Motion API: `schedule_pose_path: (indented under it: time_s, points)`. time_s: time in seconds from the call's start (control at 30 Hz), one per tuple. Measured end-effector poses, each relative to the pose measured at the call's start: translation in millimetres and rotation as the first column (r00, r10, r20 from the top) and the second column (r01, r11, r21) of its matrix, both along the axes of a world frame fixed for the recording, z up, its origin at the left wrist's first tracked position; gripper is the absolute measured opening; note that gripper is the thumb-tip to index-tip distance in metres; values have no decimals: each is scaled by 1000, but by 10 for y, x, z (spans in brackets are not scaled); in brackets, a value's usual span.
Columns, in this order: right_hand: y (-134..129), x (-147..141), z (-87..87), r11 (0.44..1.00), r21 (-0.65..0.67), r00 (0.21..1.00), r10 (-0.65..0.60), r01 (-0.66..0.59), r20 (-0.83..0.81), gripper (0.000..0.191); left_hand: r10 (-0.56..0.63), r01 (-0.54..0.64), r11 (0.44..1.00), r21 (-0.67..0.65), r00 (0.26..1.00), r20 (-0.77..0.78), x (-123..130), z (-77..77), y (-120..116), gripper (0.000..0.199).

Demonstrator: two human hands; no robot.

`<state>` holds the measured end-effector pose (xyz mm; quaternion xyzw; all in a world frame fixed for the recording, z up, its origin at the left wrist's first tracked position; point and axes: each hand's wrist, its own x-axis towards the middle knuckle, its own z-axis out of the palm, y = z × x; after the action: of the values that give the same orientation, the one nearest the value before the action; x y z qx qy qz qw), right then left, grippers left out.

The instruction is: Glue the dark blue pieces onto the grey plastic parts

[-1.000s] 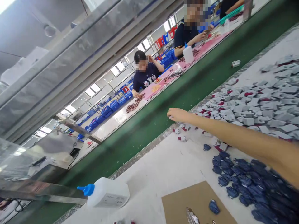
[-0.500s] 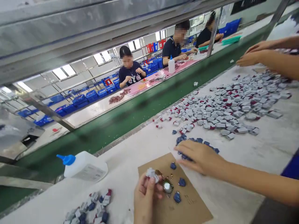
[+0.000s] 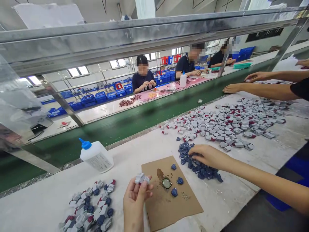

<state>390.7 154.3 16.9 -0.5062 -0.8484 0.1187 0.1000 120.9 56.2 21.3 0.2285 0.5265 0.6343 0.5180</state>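
My left hand pinches a light grey piece between thumb and fingers, over the left edge of a brown cardboard sheet. On the cardboard are a small round dish, several dark blue pieces, a few thin pins and a brown stain. My right hand reaches to the pile of dark blue pieces, fingertips at its upper part; whether it grips a piece is hidden.
A white bottle with a blue cap stands left. Mixed grey and blue pieces lie front left, a large grey and red heap at right. Another person's hands are beyond it. A green belt runs behind.
The view has tilted and shifted. My right hand's fingers have curled over the blue pile. The white top over the round dish no longer shows. The other person's hands have moved toward the belt.
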Motion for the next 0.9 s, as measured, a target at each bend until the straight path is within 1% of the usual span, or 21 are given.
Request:
schedule_pose_path:
  time_s: [0.03, 0.1, 0.13, 0.2, 0.27, 0.33, 0.43, 0.5, 0.53, 0.6, 0.67, 0.77, 0.83, 0.9]
  points:
    - [-15, -10, 40, 999, -32, 998, -12, 11, -56, 27, 41, -40, 999, -25, 999, 24, -40, -47, -71, 40]
    - [-80, -67, 112, 987, -162, 980, -49, 17, -194, 31, 105, -98, 991, -89, 992, 73, -93, -169, -200, 41]
    - [-127, -115, 142, 969, -248, 962, -74, 7, -262, 31, 130, -119, 986, -114, 987, 91, -105, -228, -253, 41]
    - [-227, -236, 186, 915, -401, 924, -118, -41, -365, 31, 158, -145, 981, -125, 982, 101, -106, -315, -326, 40]
    - [-314, -365, 203, 863, -496, 887, -155, -92, -435, 30, 157, -149, 984, -96, 984, 82, -93, -349, -355, 37]
    - [-375, -475, 196, 841, -529, 863, -178, -117, -473, 29, 139, -135, 989, -69, 988, 63, -84, -346, -355, 33]
    - [-431, -592, 172, 852, -513, 859, -183, -104, -478, 29, 107, -103, 993, -64, 992, 61, -84, -329, -347, 30]
    - [-460, -645, 163, 841, -528, 865, -174, -119, -471, 27, 90, -87, 994, -69, 995, 52, -85, -323, -352, 30]
    - [-475, -667, 161, 824, -550, 865, -172, -136, -471, 26, 84, -81, 994, -74, 996, 43, -84, -323, -356, 30]
    - [-502, -705, 156, 772, -613, 857, -193, -168, -477, 25, 72, -70, 994, -80, 997, 26, -80, -324, -364, 31]
    - [-521, -737, 143, 715, -675, 826, -261, -183, -500, 27, 59, -58, 995, -76, 998, 19, -77, -327, -369, 32]
    - [-532, -775, 106, 642, -743, 748, -396, -189, -532, 34, 31, -29, 997, -76, 999, 21, -82, -325, -372, 32]
    - [-529, -800, 72, 612, -766, 708, -453, -195, -542, 38, 10, -8, 996, -85, 1000, 27, -89, -318, -373, 32]
    - [-520, -828, 38, 597, -779, 690, -481, -194, -541, 40, 7, -4, 996, -86, 999, 31, -93, -309, -373, 32]
